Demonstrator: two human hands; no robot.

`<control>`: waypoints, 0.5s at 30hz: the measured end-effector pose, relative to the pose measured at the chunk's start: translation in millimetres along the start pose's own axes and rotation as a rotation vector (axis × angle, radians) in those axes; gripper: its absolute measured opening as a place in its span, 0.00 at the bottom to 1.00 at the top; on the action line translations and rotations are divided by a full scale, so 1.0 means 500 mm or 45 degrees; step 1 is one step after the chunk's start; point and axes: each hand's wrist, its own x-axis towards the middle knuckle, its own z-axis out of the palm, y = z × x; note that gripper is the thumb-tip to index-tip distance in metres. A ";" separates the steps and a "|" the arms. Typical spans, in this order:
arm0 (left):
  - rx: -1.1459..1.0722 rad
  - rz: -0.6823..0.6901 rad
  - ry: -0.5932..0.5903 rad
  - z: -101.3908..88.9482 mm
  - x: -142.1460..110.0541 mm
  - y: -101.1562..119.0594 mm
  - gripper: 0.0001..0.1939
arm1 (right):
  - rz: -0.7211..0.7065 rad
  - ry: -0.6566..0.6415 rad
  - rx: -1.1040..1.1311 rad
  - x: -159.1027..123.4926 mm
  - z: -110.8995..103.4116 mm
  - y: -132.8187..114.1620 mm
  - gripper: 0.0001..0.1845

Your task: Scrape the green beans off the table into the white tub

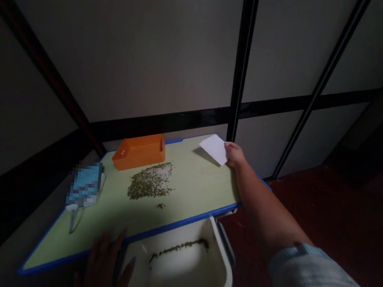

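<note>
Loose granules on a blue-edged board point(193, 194), with both hands at work near it. The granules point(149, 182), mixed green-brown and pale, lie in a thin patch about midway between the board's left and right edges; a small stray cluster point(160, 206) sits apart, toward the near edge. The right hand point(235, 155) pinches a white card point(214, 148) by one end between thumb and fingers, tilted over the far right corner. The left hand point(102, 264), in shadow at the near edge, has its fingers extended and spread; whether it grips the rim of the white bin point(226, 275) cannot be told. An orange tray point(140, 155) stands by the far left corner, just beyond the patch. Likely faults: a quick sweep of the card could scatter granules, since they lie loose and no raised lip is evident; a one-ended hold could let the card bend or twist under load; and a bin placed off line beneath the near edge could let granules fall past its rim.
</note>
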 end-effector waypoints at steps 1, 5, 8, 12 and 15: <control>-0.022 -0.010 -0.001 -0.001 -0.002 0.004 0.35 | -0.010 0.009 0.034 0.002 -0.003 -0.001 0.22; -0.075 -0.047 0.007 -0.002 -0.009 0.019 0.36 | -0.046 0.050 0.124 0.004 -0.010 -0.006 0.15; -0.086 -0.056 -0.009 -0.005 -0.016 0.028 0.34 | -0.057 0.086 0.164 -0.011 -0.009 -0.012 0.02; -0.074 -0.055 -0.024 -0.015 -0.031 0.043 0.29 | -0.040 0.114 0.198 -0.042 -0.004 -0.020 0.06; -0.051 -0.072 -0.055 -0.021 -0.040 0.053 0.27 | -0.010 0.120 0.205 -0.060 -0.001 -0.024 0.08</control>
